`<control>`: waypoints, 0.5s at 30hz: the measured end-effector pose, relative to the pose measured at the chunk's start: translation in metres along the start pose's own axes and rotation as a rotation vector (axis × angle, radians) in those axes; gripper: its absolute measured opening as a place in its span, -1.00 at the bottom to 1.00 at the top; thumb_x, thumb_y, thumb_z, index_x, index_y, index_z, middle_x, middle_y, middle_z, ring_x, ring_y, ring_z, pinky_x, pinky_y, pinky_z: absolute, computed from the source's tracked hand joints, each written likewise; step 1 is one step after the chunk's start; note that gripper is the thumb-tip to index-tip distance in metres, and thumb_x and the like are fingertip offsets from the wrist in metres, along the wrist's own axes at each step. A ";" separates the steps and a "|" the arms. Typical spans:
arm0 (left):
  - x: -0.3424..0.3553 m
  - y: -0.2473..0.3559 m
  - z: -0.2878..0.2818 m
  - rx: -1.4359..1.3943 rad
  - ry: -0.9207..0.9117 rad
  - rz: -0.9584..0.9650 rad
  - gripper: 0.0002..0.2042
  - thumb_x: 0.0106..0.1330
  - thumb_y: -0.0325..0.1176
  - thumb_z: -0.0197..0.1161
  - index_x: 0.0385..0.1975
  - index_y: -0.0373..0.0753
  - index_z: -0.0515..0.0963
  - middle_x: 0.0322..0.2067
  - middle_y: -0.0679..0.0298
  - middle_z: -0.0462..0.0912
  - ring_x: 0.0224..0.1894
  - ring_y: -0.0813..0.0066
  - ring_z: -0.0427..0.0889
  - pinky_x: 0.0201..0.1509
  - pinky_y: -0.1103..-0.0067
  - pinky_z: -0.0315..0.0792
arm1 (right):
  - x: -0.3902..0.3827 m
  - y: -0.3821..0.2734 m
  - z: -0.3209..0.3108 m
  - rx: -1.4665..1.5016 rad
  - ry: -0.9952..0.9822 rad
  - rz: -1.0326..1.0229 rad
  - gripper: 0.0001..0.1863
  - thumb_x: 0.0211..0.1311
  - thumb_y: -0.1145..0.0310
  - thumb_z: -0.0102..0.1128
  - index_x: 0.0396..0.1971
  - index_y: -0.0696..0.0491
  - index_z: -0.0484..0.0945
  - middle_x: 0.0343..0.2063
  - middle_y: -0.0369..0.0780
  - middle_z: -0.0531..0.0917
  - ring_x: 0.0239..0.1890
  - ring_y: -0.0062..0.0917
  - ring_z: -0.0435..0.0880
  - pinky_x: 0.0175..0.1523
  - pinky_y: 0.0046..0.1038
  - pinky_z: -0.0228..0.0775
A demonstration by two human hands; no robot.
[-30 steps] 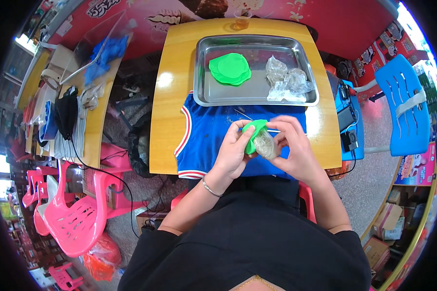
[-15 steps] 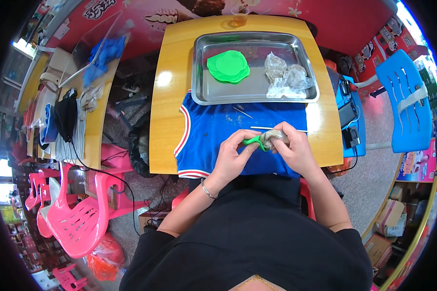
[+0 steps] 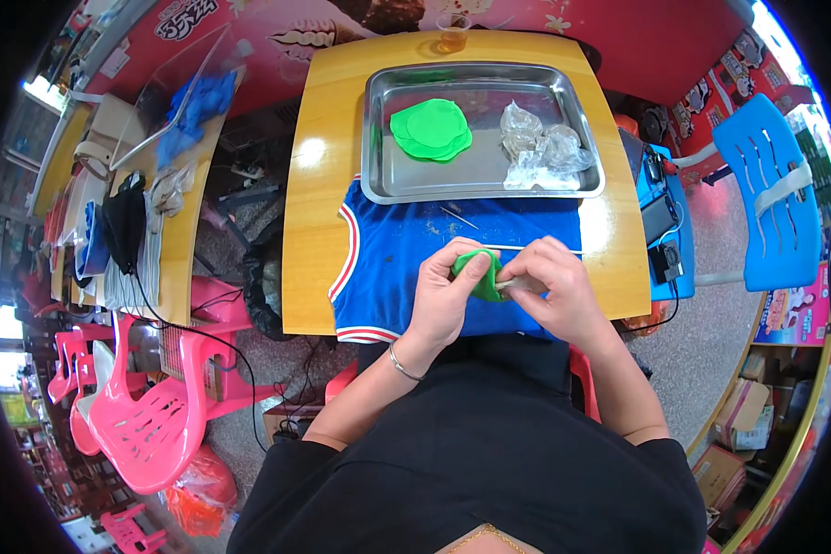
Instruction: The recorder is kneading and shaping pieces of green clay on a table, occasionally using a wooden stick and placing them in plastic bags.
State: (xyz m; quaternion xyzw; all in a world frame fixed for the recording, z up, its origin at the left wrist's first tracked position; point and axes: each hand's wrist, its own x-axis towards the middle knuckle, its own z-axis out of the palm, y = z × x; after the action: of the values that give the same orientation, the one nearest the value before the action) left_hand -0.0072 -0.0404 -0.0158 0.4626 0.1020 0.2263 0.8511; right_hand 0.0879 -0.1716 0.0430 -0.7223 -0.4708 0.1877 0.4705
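Between my hands, above the blue cloth, is a bright green soft piece [image 3: 480,274], bent and folded. My left hand [image 3: 439,294] grips its left side, thumb on the front. The fingers of my right hand [image 3: 558,290] are pinched together at its right edge, where a small pale bit shows; what it is, I cannot make out. A blue sleeveless jersey [image 3: 388,263] with red and white trim lies flat under my hands. Just beyond them a thin pale stick [image 3: 563,250] rests on the jersey, and a shorter thin stick [image 3: 459,217] lies nearer the tray.
A metal tray [image 3: 434,180] holds a stack of round green sheets [image 3: 429,129] and crumpled clear plastic [image 3: 545,152]. A cup of amber liquid [image 3: 453,37] stands at the table's far edge. Blue chair [image 3: 771,203] right, pink chair [image 3: 152,429] left.
The greyish crumpled bundle at my right fingers no longer shows. More of the green piece is now visible, turned up between my hands, and my right fingers have shifted to its edge.
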 end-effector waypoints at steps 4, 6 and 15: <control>-0.005 0.004 0.012 0.003 -0.016 -0.030 -0.88 0.29 -0.41 0.15 -0.27 -0.29 0.50 -0.33 0.36 0.52 -0.27 0.71 0.44 -0.15 0.73 0.33 | 0.004 0.004 0.015 -0.212 0.249 -0.085 -0.85 -0.11 0.56 0.22 -0.49 0.18 0.44 -0.50 -0.19 0.49 -0.43 -0.39 0.54 -0.38 -0.45 0.36; -0.005 0.007 0.019 0.002 0.028 -0.021 -0.85 0.29 -0.41 0.14 -0.20 -0.28 0.46 -0.31 0.36 0.51 -0.26 0.71 0.44 -0.15 0.73 0.33 | 0.006 0.004 0.020 -0.148 0.331 -0.020 -0.84 -0.11 0.57 0.22 -0.50 0.18 0.42 -0.51 -0.18 0.49 -0.45 -0.39 0.53 -0.40 -0.44 0.36; 0.000 0.017 0.014 -0.147 0.011 -0.014 -0.86 0.32 -0.41 0.08 -0.21 -0.27 0.34 -0.25 0.23 0.53 -0.19 0.60 0.50 -0.11 0.67 0.39 | 0.000 0.004 0.020 0.087 0.222 -0.087 -0.84 -0.06 0.58 0.27 -0.40 0.18 0.57 -0.41 -0.20 0.47 -0.43 -0.46 0.53 -0.34 -0.49 0.41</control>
State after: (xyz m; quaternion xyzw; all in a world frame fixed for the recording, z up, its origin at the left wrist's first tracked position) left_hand -0.0064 -0.0428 0.0059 0.3968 0.0932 0.2297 0.8838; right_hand 0.0757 -0.1616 0.0300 -0.6965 -0.4380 0.1062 0.5584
